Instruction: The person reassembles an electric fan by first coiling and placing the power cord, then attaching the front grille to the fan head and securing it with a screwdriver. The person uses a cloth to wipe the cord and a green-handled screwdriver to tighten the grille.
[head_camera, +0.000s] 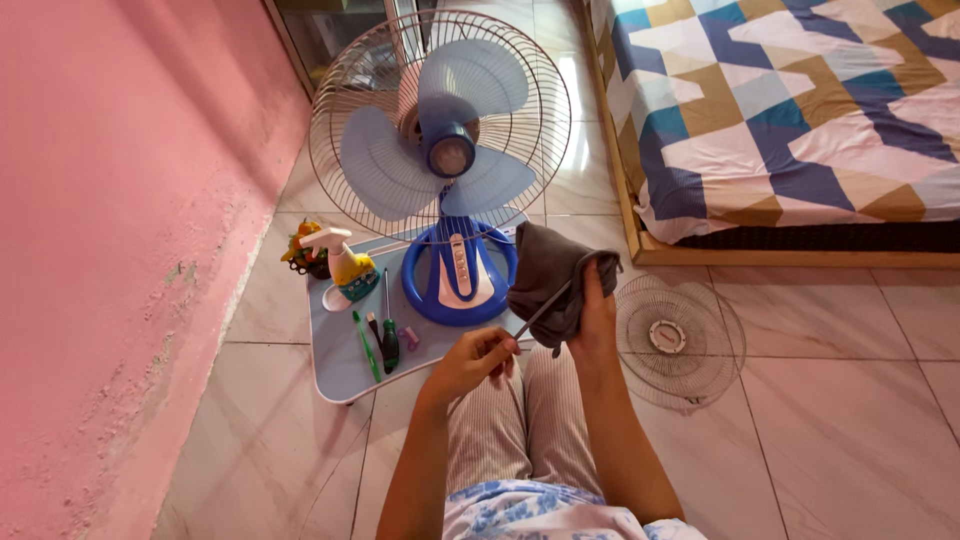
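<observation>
A: Start at the bottom of the frame. What were the hands doing?

B: The left hand (478, 358), just below centre, was pinched shut on the lower end of a thin dark rod (543, 311), most likely a screwdriver shaft or a brush handle; I couldn't tell which. The right hand (597, 318), a little to its right and higher, was clamped on a grey cloth (550, 280) bunched around the rod's upper end. The two hands were close together but not touching.

A: So which step would you call it?

B: By my reading, wiping the rod with the cloth. It looked like cleaning work around the fan.

A: And beyond the hands?

B: Just past them sat a low blue counter (335, 365), a small tray table on the tiled floor (830, 400). On its near left lay a green toothbrush (366, 345) and a green-handled screwdriver (388, 335), side by side. Behind those stood a spray bottle (342, 262). The fan (447, 140) stood on the counter's far side, its blue base (458, 275) just beyond the cloth, its blades uncovered at the front.

A: The front grille?

B: Lying flat on the floor at right of centre, the grille (680, 340) was near the right hand but apart from it. A bed (790, 110) filled the upper right, a pink wall (110, 250) the left.

A: What would the next move call for?

B: I'd judge a steady pinch on the rod while the cloth slid along it.
</observation>
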